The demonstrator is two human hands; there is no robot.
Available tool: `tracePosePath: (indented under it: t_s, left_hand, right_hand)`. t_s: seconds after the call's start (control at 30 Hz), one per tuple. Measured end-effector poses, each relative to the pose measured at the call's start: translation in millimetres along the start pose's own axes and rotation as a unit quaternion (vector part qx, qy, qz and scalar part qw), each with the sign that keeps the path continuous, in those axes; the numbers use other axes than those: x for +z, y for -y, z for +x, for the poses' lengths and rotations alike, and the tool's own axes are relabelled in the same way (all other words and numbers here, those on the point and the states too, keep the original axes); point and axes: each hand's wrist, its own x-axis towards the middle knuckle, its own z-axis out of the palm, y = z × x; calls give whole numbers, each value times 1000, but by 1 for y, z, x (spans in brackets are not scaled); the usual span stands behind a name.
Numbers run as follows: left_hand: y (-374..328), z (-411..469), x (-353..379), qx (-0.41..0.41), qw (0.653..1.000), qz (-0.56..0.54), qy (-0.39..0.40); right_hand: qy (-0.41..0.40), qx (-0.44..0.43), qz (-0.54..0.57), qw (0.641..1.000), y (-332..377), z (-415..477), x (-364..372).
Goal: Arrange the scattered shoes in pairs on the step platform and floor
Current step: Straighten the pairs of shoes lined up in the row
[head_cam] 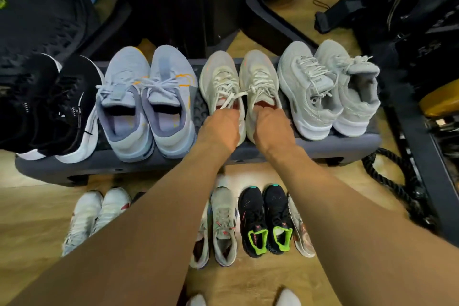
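Cream sneakers point(260, 77), paired midway along the step platform's point(99, 165) front edge, are gripped at the heel collars by left hand point(219, 129) and right hand point(272, 129); judged light, soft-sided, stiffest there.

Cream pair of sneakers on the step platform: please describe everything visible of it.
The cream pair of sneakers stands side by side on the step platform, toes pointing away, between a light blue pair and a grey pair. The uppers look like mesh, with off-white laces, orange marks near the toes and red lining. The left hand grips one heel collar, the right hand the other.
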Motion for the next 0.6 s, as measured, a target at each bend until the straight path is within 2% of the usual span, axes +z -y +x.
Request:
tracePosePath:
  t_s: [0.2,0.27,0.33,0.4,0.47,0.53,0.6]
  left_hand:
    - [-17,-8,-10,-54,998,42,9]
    - [-35,-16,-10,-68,994,49,-66]
    - [-61,-22,-9,-42,986,41,-156]
    - [-93,-19,-6,-3,983,12,-184]
    - [-124,-9,0,36,987,-23,-156]
    - [-155,4,13,80,991,-51,-92]
    - [-180,16,26,73,995,-70,-17]
  right_hand:
    - [21,-40,10,999,-10,-1,-8]
    - [4,-68,21,997,-20,-6,-16]
    - [-38,-98,45,993,-37,-11,-28]
    - [-72,-104,77,989,-66,-13,-44]
    - [-94,-76,90,989,-101,-13,-57]
    - [-107,-25,72,991,-142,-12,-65]
    - [-81,21,49,995,-177,-9,-66]
